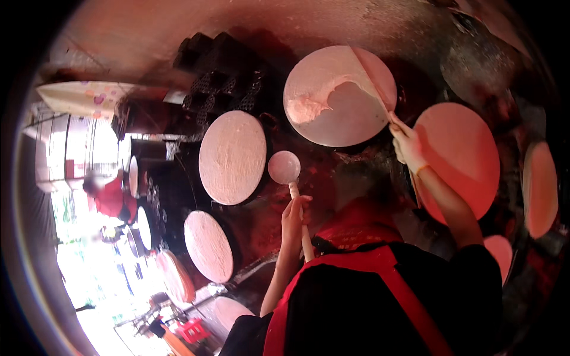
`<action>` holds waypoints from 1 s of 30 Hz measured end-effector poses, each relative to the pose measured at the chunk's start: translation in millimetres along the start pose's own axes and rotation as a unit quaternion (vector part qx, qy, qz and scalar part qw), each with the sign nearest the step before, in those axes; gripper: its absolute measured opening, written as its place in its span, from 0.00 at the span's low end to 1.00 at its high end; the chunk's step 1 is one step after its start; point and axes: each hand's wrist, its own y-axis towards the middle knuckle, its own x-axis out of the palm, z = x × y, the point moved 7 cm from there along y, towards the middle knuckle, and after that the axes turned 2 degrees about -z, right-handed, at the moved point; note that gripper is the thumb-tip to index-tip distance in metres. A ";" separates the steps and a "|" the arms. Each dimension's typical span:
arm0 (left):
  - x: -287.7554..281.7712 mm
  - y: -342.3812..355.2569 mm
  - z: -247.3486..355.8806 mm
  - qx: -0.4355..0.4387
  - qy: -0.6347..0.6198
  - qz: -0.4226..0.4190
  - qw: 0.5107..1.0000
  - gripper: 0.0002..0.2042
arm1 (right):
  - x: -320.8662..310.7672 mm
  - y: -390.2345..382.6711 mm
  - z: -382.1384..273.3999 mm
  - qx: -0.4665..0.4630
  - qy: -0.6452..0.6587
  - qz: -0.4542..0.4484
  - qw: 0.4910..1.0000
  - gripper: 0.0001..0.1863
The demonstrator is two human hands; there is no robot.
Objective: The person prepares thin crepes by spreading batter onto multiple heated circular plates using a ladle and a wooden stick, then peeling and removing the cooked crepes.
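At left, a pale round plate [208, 246] lies near; a second pale plate [233, 158] lies beyond it. Right of the second plate, the bowl of a ladle [284, 167] stands apart from the rim. The ladle's long axis runs from the bowl at its far end toward the body and slightly right. The left hand [292, 219] is on the near side of the bowl; its grip is clenched around the handle.

Farther and to the right, a large round griddle [347, 127] bears a pale, uneven layer [312, 107]. A thin flat tool [380, 99] crosses the griddle, its long axis running far and left from the right hand [408, 145]. Key relation: the thick part of the layer lies left of the tool. The right hand, at the near right rim, is the nearer hand; its grip is grasping the tool's near end. A reddish plate [457, 160] lies at right, partly behind the forearm.
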 end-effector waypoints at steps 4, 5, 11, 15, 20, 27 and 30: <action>-20.9 14.0 1.7 -0.013 0.019 -0.082 0.996 0.13 | 36.0 -46.5 47.3 0.035 -0.054 -0.097 0.993 0.19; -31.3 15.8 1.1 -0.015 0.025 -0.092 0.995 0.13 | 36.4 -72.0 63.2 0.044 -0.053 -0.113 0.991 0.20; -103.2 13.2 -11.3 -0.048 0.038 -0.117 0.991 0.16 | 36.6 -168.9 163.7 0.020 0.143 0.057 0.988 0.23; -152.0 -11.1 -15.0 -0.047 -0.031 -0.115 0.992 0.20 | 189.2 -80.5 140.7 -0.076 0.246 0.007 0.966 0.18; -215.9 -47.7 -15.4 -0.018 -0.046 -0.076 0.996 0.20 | 323.9 76.2 116.7 -0.116 0.174 0.073 0.975 0.19; -253.6 -53.9 -19.3 0.024 -0.019 -0.032 0.999 0.12 | 319.5 46.2 169.6 -0.089 0.229 0.133 0.960 0.22; -238.4 -49.9 -18.9 0.012 -0.050 -0.072 0.996 0.09 | 281.5 -17.7 166.4 -0.058 0.223 0.142 0.963 0.22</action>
